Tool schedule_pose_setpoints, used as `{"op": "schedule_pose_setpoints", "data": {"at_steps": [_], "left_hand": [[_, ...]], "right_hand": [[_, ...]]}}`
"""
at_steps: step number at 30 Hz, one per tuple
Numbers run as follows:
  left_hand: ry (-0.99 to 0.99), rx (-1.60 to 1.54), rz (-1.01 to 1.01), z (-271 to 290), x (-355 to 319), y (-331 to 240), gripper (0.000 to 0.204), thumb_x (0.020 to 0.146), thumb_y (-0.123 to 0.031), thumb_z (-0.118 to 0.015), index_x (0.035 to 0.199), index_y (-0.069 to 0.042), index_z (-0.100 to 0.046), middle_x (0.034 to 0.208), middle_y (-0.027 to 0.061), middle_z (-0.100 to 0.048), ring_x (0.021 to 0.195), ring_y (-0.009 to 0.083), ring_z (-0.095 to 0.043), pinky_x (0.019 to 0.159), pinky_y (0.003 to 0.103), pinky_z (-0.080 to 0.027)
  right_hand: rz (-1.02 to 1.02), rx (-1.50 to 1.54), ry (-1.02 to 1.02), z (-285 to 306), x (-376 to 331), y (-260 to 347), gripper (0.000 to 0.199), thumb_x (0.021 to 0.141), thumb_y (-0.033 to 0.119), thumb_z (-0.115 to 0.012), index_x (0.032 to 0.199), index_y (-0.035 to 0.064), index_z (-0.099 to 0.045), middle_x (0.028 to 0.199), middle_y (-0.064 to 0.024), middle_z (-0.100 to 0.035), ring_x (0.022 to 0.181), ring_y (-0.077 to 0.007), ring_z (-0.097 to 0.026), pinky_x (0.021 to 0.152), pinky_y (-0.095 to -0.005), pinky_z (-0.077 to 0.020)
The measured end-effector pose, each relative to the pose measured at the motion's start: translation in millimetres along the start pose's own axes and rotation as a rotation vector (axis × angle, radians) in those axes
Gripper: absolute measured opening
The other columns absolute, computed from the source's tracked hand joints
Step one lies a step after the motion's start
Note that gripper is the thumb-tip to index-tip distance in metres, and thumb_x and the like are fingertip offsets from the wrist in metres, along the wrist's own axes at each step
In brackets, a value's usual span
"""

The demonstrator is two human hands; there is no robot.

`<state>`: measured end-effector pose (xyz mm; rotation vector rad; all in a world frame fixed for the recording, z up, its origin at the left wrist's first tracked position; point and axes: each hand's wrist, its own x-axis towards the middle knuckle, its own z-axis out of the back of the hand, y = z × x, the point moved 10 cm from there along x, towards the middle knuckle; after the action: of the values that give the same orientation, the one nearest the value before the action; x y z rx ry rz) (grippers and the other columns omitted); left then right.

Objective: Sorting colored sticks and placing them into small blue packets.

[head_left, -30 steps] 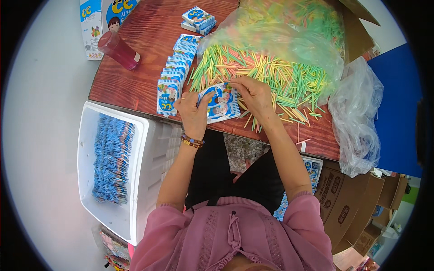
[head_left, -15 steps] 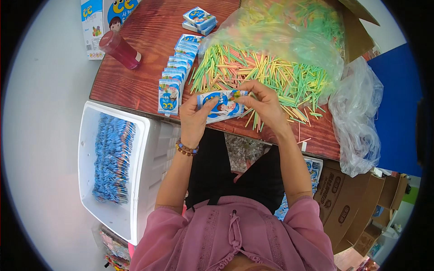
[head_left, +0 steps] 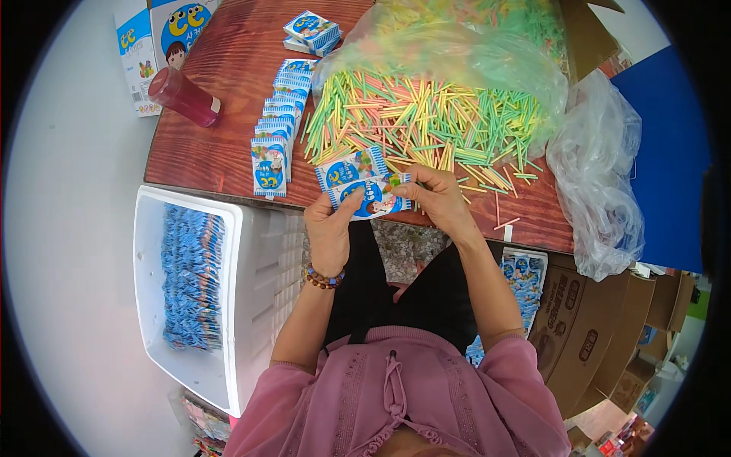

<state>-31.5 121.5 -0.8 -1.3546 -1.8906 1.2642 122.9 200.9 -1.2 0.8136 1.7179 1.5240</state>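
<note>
My left hand pinches the left end of a small blue-and-white candy packet, and my right hand grips its right end. The packet is held over the table's near edge. Just beyond it, partly covered, is a second packet; whether it rests on the table or is held too, I cannot tell. To the left lies an overlapping row of matching packets. Past my hands spreads a heap of thin pink, yellow and green candy sticks, partly under a clear plastic bag.
Small boxes are stacked at the back, and a red-pink jar lies near two cartons. A white foam box of blue packets stands at left. Right are a crumpled plastic bag and a cardboard box.
Both hands have brought the packet slightly nearer to me. A second packet now shows beyond it. The whole view has shifted a little.
</note>
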Motion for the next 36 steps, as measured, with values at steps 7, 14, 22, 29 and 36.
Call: {"op": "schedule_pose_setpoints", "data": {"at_steps": [7, 14, 22, 29, 36], "left_hand": [[-0.006, 0.036, -0.042, -6.6, -1.4, -4.3, 0.012, 0.086, -0.002, -0.067, 0.097, 0.003, -0.069, 0.091, 0.0041, -0.069, 0.08, 0.0064, -0.061, 0.074, 0.022, -0.049], [-0.029, 0.006, 0.008, -3.5, -3.8, 4.1, 0.012, 0.087, -0.004, -0.067, 0.098, 0.003, -0.069, 0.091, 0.0032, -0.069, 0.079, 0.0056, -0.06, 0.072, 0.022, -0.048], [-0.121, -0.148, 0.094, 9.5, -2.3, 6.4, 0.015, 0.092, -0.01, -0.064, 0.099, 0.002, -0.068, 0.093, 0.0043, -0.069, 0.078, 0.0081, -0.063, 0.067, 0.024, -0.049], [-0.083, -0.154, 0.137, -0.9, -2.7, 20.4, 0.014, 0.092, -0.015, -0.064, 0.095, -0.002, -0.069, 0.09, 0.0021, -0.069, 0.073, 0.0071, -0.062, 0.058, 0.024, -0.047], [-0.12, -0.046, 0.058, 9.8, -4.5, 20.4, 0.015, 0.093, -0.017, -0.063, 0.09, -0.004, -0.069, 0.084, -0.0004, -0.068, 0.067, 0.0043, -0.058, 0.053, 0.021, -0.042]], "right_hand": [[0.006, 0.15, -0.003, -9.6, -4.6, 4.4, 0.013, 0.088, 0.009, -0.066, 0.095, -0.0016, -0.067, 0.085, 0.0001, -0.067, 0.076, -0.002, -0.055, 0.065, -0.0191, -0.046], [-0.023, 0.086, -0.022, -7.9, -9.5, 8.2, 0.013, 0.089, 0.012, -0.066, 0.089, -0.0014, -0.067, 0.081, 0.0027, -0.063, 0.07, -0.0021, -0.052, 0.061, -0.0192, -0.0416], [0.143, 0.169, -0.024, 13.6, -22.1, 26.5, 0.016, 0.087, 0.007, -0.066, 0.1, -0.0008, -0.064, 0.073, 0.0012, -0.056, 0.065, -0.0047, -0.048, 0.06, -0.0204, -0.0388], [0.145, -0.175, 0.118, -16.7, -25.0, 27.5, 0.021, 0.083, 0.009, -0.07, 0.103, 0.0042, -0.067, 0.071, -0.0048, -0.057, 0.066, -0.0088, -0.053, 0.06, -0.0259, -0.0428], [0.091, -0.207, 0.078, 7.8, -28.3, 32.8, 0.017, 0.085, 0.01, -0.066, 0.099, 0.0018, -0.067, 0.075, -0.0058, -0.062, 0.068, -0.0105, -0.057, 0.061, -0.0266, -0.0454]]}}
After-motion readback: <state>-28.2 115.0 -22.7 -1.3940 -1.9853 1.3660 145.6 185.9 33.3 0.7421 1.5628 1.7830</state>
